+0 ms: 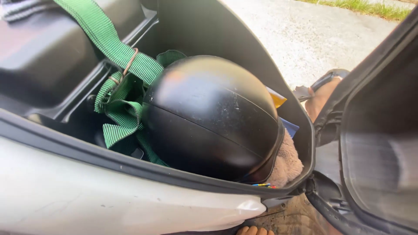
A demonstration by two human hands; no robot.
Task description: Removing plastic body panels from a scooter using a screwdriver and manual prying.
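A glossy black helmet (213, 117) lies dome-up in the open storage compartment (244, 52) of a white scooter. A green webbing strap (117, 48) runs from the top left down into a bunched heap beside the helmet. Under the helmet's right side shows beige fuzzy cloth (287, 163). Behind the compartment's right rim, next to the raised seat (379, 143), I see a patch of skin with a dark band (321, 98). It may be my right hand, mostly hidden, and its grip cannot be made out. My left hand is out of view.
The white body panel (87, 200) of the scooter fills the lower left. Yellow and blue items (278, 101) peek out behind the helmet. Concrete ground (313, 30) and a grass strip lie beyond. Toes (254, 230) show at the bottom edge.
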